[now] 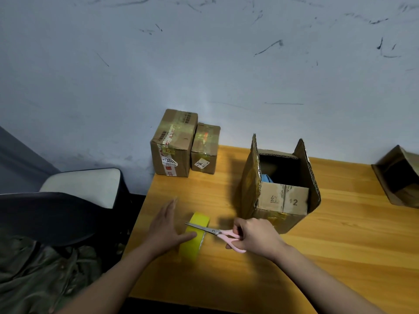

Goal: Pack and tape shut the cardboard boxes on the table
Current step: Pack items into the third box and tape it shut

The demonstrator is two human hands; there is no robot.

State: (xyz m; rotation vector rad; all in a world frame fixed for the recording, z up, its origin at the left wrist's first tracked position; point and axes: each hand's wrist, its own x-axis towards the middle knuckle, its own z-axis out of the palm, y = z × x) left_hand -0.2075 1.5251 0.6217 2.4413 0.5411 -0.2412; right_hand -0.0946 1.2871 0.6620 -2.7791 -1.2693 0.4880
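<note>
Open box (pixel 283 198) front flap reads "12" w/ a faint character; tall taped box (pixel 172 143) label: "300".

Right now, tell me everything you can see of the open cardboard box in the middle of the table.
The open box is brown corrugated cardboard, standing upright on the wooden table with its side flaps raised. The near flap is folded down and bears a printed character and "12". Yellowish tape runs along its left side and lower front edge. Its inside is dark; something blue shows at the left, too hidden to identify. Neither hand touches it; the right hand with the scissors is just in front.
</note>
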